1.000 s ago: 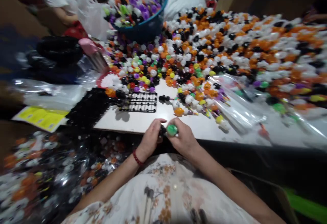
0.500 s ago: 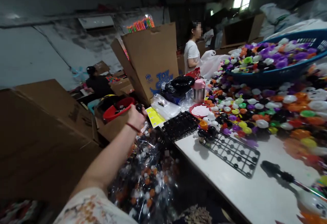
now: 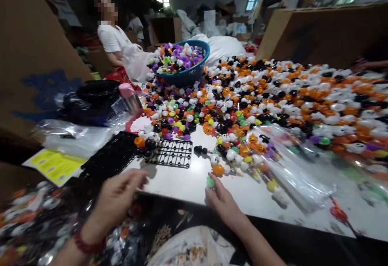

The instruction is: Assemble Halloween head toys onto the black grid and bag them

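Note:
My left hand [image 3: 119, 193], with a red bracelet at the wrist, hovers at the table's front edge. Its fingers are loosely curled and apart, slightly blurred, and nothing shows in them. Ahead of it lies a black plastic grid rack [image 3: 174, 153], with white, orange and black toy heads [image 3: 148, 141] heaped at its left end. My right hand [image 3: 222, 197] is over the white table [image 3: 178, 183], thumb and fingers closed around a small pale green toy piece [image 3: 210, 182]. Just beyond are an orange pumpkin piece [image 3: 218, 170] and a black-tipped stick [image 3: 200, 150].
Colourful toy pieces [image 3: 297, 92] cover the table's far side, around a full blue basket [image 3: 189, 74]. Clear plastic bags [image 3: 298, 173] lie at right. Stacked black racks [image 3: 107, 157], a yellow sheet [image 3: 59, 165] and a pink-lidded flask [image 3: 131, 98] are at left. A person in white [image 3: 113, 41] stands behind.
The view has swung right. My left hand has come back from the red container to the table, and the dark thing in it is gone. My right hand has come into view.

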A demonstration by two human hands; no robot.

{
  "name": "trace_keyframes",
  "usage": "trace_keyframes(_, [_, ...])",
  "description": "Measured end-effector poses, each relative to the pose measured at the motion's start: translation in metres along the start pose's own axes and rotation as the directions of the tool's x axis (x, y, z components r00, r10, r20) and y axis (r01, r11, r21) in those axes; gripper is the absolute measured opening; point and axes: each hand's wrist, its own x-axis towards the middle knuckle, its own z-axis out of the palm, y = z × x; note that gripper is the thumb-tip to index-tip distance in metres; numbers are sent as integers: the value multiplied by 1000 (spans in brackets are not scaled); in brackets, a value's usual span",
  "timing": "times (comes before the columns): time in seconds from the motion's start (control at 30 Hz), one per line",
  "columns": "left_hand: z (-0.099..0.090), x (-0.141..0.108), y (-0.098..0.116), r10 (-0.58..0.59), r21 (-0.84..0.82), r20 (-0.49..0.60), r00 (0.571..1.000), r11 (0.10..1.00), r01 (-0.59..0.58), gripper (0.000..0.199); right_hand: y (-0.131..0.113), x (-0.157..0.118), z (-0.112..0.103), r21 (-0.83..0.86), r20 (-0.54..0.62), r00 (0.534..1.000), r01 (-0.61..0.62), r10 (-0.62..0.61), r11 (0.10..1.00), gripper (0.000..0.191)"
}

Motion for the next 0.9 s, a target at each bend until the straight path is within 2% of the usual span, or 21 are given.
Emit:
trace_keyframes(0.03, [21,1,-2,101,37,194,976,993,-110,22,3,0,-1,43,28,1000,-9,8,999,69])
trace_keyframes(0.07, [41,5,-2,164,69,290,943,979,-192,23,6,0,-1,85,59,998,-22,17,996,69])
trace_keyframes(0.1, [62,14,-2,204,105,306,930,964,-246,25,8,0,-2,121,85,996,-32,22,992,69])
trace_keyframes(0.17, [98,44,-3,234,200,283,930,934,-296,23,9,-1,-2,171,119,993,-45,25,984,68])
trace_keyframes(0.2, [113,62,-3,228,281,240,944,914,-292,20,9,-1,-2,188,125,992,-46,23,981,67])
trace_keyframes(0.23, [126,81,-5,209,380,193,959,885,-270,18,8,-2,-3,205,129,991,-47,20,978,67])
trace_keyframes(0.3, [145,114,-8,201,442,139,970,864,-242,23,8,-1,-4,238,133,991,-40,8,970,65])
trace_keyframes(0.37, [157,139,-12,186,473,104,977,855,-213,28,8,-1,-5,280,120,993,-32,-1,959,64])
trace_keyframes(0.47, [166,161,-16,166,500,93,982,845,-190,32,10,1,-5,345,112,994,-42,4,938,64])
trace_keyframes(0.67, [190,192,-7,167,514,177,970,825,-236,39,2,1,-6,305,132,991,-26,-15,952,55])
trace_keyframes(0.77, [203,207,-1,115,477,199,973,856,-199,33,-2,1,-8,227,111,994,-4,-22,974,52])
trace_keyframes(0.9, [210,220,7,62,333,195,979,934,-125,26,2,2,-7,196,97,995,-37,18,980,65])
